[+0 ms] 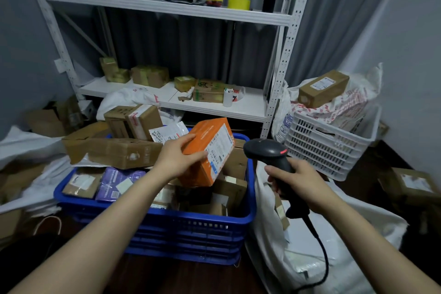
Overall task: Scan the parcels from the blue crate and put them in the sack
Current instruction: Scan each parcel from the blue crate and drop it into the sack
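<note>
Orange parcel (205, 132), gripped by the left hand (177, 159) over the blue crate (167, 218), likely needed its label (218, 148) tilted squarely toward the scanner (265, 150) the right hand (296, 181) clasped

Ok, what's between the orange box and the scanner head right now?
Nothing, in the head view: a narrow gap parts the orange box from the barcode scanner; only brown parcels in the blue crate show behind it.

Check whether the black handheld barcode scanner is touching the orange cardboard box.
Apart. The head view shows a gap between the black handheld scanner and the orange cardboard box.
</note>
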